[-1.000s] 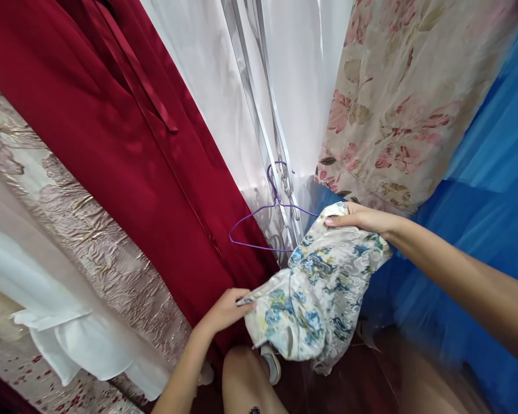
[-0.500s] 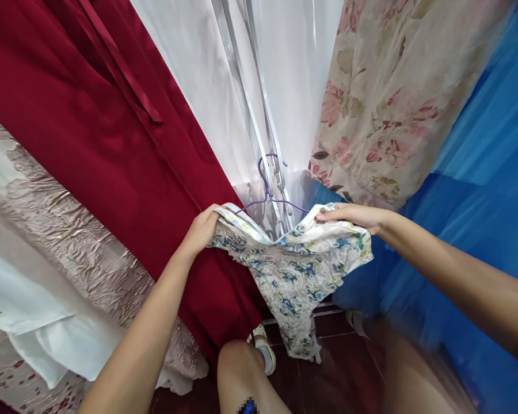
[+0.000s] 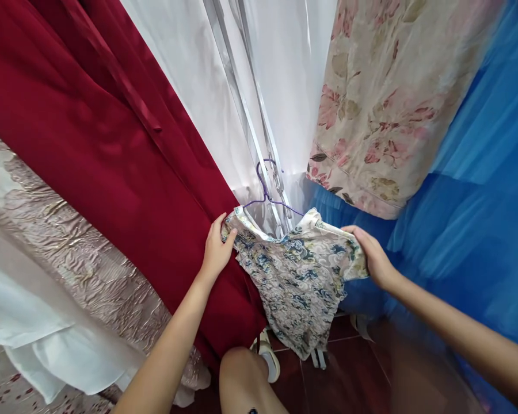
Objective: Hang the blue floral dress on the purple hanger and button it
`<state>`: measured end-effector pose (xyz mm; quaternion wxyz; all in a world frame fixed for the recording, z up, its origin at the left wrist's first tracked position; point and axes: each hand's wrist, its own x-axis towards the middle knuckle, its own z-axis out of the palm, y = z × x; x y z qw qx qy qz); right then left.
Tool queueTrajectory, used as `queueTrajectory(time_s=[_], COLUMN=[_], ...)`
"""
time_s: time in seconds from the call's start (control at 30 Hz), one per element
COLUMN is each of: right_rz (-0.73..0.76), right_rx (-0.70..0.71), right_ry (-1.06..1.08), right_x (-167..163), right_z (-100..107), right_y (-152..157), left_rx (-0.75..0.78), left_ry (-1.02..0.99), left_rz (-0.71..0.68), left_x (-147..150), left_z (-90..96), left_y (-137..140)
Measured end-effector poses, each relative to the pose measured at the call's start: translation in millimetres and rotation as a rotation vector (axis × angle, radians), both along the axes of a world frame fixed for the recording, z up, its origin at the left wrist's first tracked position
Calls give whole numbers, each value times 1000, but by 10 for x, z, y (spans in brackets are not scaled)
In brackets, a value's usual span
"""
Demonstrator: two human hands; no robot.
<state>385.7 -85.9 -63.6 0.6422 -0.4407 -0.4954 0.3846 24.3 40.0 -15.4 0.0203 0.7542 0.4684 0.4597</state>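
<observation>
A short-sleeved floral blouse [image 3: 300, 276], cream with blue and yellow print, hangs on a thin purple hanger [image 3: 265, 192] in the middle of the head view. The hanger's hook is by the white straps [image 3: 250, 121] that run down in front of white cloth. My left hand [image 3: 220, 244] grips the blouse's left sleeve at the shoulder, thumb in front. On the other side, my right hand [image 3: 373, 256] holds the right sleeve, its fingers partly behind the cloth.
Dark red cloth [image 3: 133, 161] and a textured pinkish garment [image 3: 99, 264] hang to the left. To the right are a pink-flowered cream garment [image 3: 371, 126] and blue tulle [image 3: 479, 190]. Below, a pale shoe [image 3: 268, 359] rests on dark red floor tiles [image 3: 341, 374].
My left hand has shifted right and down along the blouse, and my right hand has moved lower onto the sleeve. The blouse's lower part now hangs wider and flatter.
</observation>
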Motion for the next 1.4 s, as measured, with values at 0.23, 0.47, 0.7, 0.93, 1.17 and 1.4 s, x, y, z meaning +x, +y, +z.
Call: queueTrajectory(time_s=[0.23, 0.47, 0.7, 0.93, 1.17, 1.4], right_rz=[-236, -425, -418, -270, -136, -44], right_rx=[212, 266, 287, 202, 320, 346], right_ry=[-256, -216, -130, 93, -161, -175], right_x=[-219, -110, 166, 137, -462, -423], right_z=[53, 420, 507, 897, 1262, 1410], right_y=[-294, -371, -191, 159, -338, -218], left_rx=[2, -87, -36, -49, -72, -94], left_ry=[39, -71, -178, -174, -5, 22], left_rz=[25, -109, -82, 5, 134, 189], left_x=[172, 289, 300, 251, 198, 377], left_z=[16, 90, 114, 255, 45, -88], left_y=[57, -199, -602, -789, -459, -274])
